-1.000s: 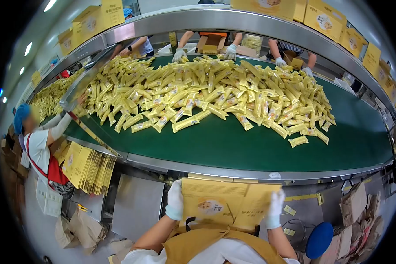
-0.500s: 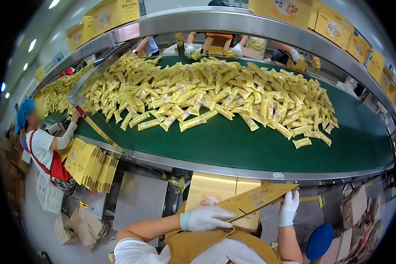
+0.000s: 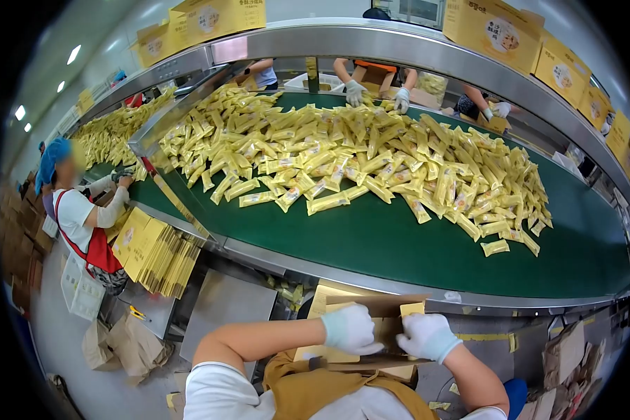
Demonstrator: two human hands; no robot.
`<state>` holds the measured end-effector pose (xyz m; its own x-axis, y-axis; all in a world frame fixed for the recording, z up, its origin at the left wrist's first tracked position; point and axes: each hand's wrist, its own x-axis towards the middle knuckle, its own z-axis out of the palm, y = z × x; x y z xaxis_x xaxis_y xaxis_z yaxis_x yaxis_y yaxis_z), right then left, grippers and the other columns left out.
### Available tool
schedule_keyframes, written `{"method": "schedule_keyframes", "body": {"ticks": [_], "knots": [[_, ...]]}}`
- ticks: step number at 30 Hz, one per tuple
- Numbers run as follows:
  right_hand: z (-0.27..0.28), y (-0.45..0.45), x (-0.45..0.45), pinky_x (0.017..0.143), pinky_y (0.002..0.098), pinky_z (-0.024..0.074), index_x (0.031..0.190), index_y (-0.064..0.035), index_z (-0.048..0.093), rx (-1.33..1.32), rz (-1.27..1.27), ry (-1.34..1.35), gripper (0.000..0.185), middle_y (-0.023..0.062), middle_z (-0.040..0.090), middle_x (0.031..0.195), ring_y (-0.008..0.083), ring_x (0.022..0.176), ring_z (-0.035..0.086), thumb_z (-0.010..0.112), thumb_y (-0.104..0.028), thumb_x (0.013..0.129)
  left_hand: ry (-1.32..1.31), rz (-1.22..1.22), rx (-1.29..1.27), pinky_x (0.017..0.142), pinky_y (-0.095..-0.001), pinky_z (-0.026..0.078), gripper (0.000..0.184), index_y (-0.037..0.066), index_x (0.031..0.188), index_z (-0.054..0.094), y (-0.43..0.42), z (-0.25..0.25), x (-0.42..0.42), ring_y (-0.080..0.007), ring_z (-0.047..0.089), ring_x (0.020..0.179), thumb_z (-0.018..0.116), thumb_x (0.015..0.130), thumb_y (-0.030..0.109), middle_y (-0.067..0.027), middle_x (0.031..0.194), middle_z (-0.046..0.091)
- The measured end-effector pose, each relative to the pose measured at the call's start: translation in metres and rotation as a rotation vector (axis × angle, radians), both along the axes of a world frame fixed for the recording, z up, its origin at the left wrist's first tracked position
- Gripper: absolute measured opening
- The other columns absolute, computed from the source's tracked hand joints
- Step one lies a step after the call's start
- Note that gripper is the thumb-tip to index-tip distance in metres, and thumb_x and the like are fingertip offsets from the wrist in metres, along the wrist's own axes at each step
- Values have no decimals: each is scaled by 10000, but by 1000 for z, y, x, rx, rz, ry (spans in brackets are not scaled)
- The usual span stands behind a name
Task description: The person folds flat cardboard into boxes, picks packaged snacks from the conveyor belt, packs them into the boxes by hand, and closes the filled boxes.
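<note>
A yellow cardboard box (image 3: 381,306) is in front of my body, folded out with its brown inside facing up. My left hand (image 3: 353,330), in a white glove, is closed at its left side. At the right side my right hand (image 3: 427,337), also gloved, has its fingers bent around a flap. The fingertips of both hands are partly hidden. Beneath the box are more yellow cartons (image 3: 320,299), largely covered by my arms and the box.
Wrapped yellow snack packs (image 3: 343,157) lie heaped on the green conveyor belt (image 3: 315,241). At left a co-worker in a red apron (image 3: 103,253) stands by stacked flat cartons (image 3: 162,255). Gloved hands of others (image 3: 355,93) work across the belt. A metal table (image 3: 227,311) is left of me.
The flat carton between my hands has become an opened-out box. My right hand has come down and left, nearer my left hand, which has risen slightly. The view has shifted a little left.
</note>
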<state>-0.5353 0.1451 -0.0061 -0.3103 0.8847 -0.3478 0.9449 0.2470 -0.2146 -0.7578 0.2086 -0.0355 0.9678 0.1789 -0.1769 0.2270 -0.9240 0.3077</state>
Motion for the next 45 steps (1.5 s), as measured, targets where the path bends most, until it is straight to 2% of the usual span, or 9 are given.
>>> {"method": "schedule_keyframes", "body": {"ticks": [5, 14, 17, 26, 32, 33, 37, 44, 45], "knots": [[26, 16, 18, 852, 427, 522, 1037, 23, 684, -333, 323, 218, 845, 233, 645, 997, 381, 962, 636, 705, -743, 680, -353, 0, 251, 888, -419, 497, 303, 76, 1057, 718, 0, -23, 12, -287, 651, 973, 599, 889, 298, -122, 1099, 694], [-72, -39, 27, 1017, 415, 467, 1498, 78, 229, 377, -368, 614, 1179, 222, 434, 1355, 319, 1260, 465, 939, -293, 633, -150, 412, -45, 795, -377, 503, 494, 114, 1319, 575, -6, 38, 8, -288, 646, 856, 643, 905, 374, -93, 959, 660], [-103, -37, 7, 1085, 403, 442, 1561, 22, 41, 21, -751, 1269, 1220, 197, 446, 1420, 255, 1329, 453, 893, -74, 694, -101, 297, 86, 930, -556, 425, 861, 144, 1491, 424, -21, 22, 3, -397, 513, 1227, 699, 794, 569, -224, 1385, 500], [-140, -31, 65, 1059, 369, 447, 1426, 31, 437, -45, -1039, 1861, 582, 174, 568, 1354, 238, 1240, 554, 418, -416, 1054, -91, 409, -29, 1109, -578, 297, 1100, 128, 1587, 253, -18, 53, -9, -490, 296, 1430, 752, 707, 559, -298, 1581, 257], [-218, -52, 97, 997, 357, 460, 1469, -26, 413, 397, -453, 812, 588, 67, 546, 1381, 221, 1225, 529, 485, -410, 1030, -1059, 606, -970, 1216, -412, 238, 979, 18, 1588, 170, 21, -12, -41, -335, 290, 1486, 706, 839, 349, -228, 1618, 241], [-216, -58, 70, 1042, 361, 440, 1530, -4, 305, 162, -855, 1615, 637, 150, 528, 1423, 268, 1299, 498, 534, -295, 1013, -1109, 598, -1131, 1211, -419, 256, 932, 20, 1587, 178, 12, -27, -36, -334, 313, 1476, 668, 867, 354, -219, 1614, 261], [-58, -49, 7, 954, 466, 503, 1572, -4, 117, 431, -690, 888, 736, 323, 568, 1310, 418, 1134, 621, 523, -134, 973, -926, 794, -2034, 1172, -447, 349, 758, 24, 1569, 251, -33, -68, -42, -343, 441, 1400, 477, 956, 409, -198, 1553, 397], [-31, -52, -17, 720, 570, 526, 1567, 16, 32, 287, -626, 454, 846, 331, 672, 897, 527, 776, 641, 526, -167, 905, -918, 1154, -2121, 1021, -461, 490, 596, 10, 1372, 530, -37, -180, -41, -371, 618, 1154, 459, 949, 424, -218, 1300, 621], [-25, -45, -28, 698, 573, 523, 1565, 22, 33, 284, -643, 399, 848, 322, 673, 877, 519, 745, 639, 524, -163, 898, -572, 1129, -1500, 1008, -462, 491, 563, 0, 1361, 530, -25, -199, -44, -390, 610, 1142, 451, 962, 391, -237, 1280, 618]]}}
